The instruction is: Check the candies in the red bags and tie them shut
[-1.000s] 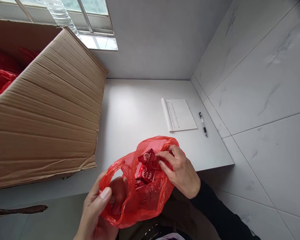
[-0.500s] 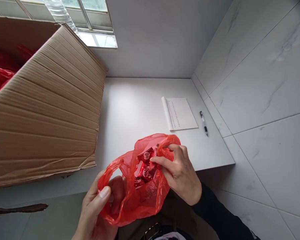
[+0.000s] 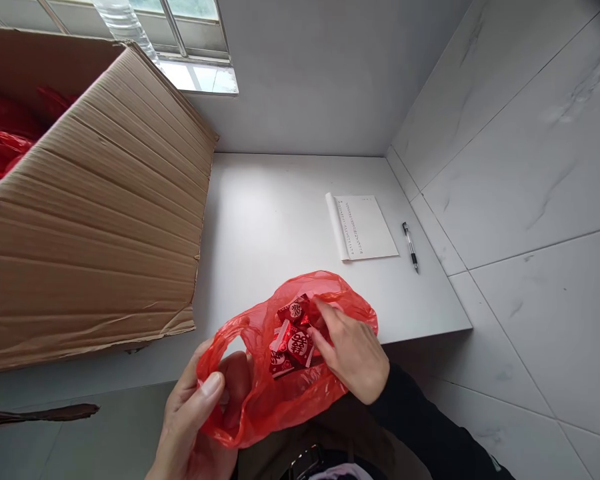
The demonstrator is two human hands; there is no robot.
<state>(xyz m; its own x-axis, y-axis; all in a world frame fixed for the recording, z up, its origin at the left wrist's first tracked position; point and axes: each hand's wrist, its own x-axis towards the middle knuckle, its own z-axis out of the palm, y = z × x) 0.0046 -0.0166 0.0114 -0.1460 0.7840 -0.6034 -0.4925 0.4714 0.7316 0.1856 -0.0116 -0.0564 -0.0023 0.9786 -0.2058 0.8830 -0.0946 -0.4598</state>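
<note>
A thin red plastic bag [image 3: 290,407] hangs in front of me with its mouth spread. My left hand [image 3: 195,407] is closed around the bag's left handle, thumb on top. Several red-wrapped candies [image 3: 298,343] with printed characters lie inside. My right hand [image 3: 353,343] reaches into the bag from the right, index finger and thumb apart beside the candies. Its other fingers are partly hidden, and I see nothing held in it.
At left stands a large cardboard box [image 3: 105,200] containing red plastic bags [image 3: 5,143]. An open notebook [image 3: 367,227] and a pen [image 3: 410,247] lie on the white table [image 3: 265,213]. A clear plastic bottle [image 3: 123,27] is by the window. Tiled wall [image 3: 540,167] borders the right.
My right hand has let go of the bag's right edge and moved into its mouth. The bag's right side now spreads wider, showing more of the candies. My left hand keeps its hold.
</note>
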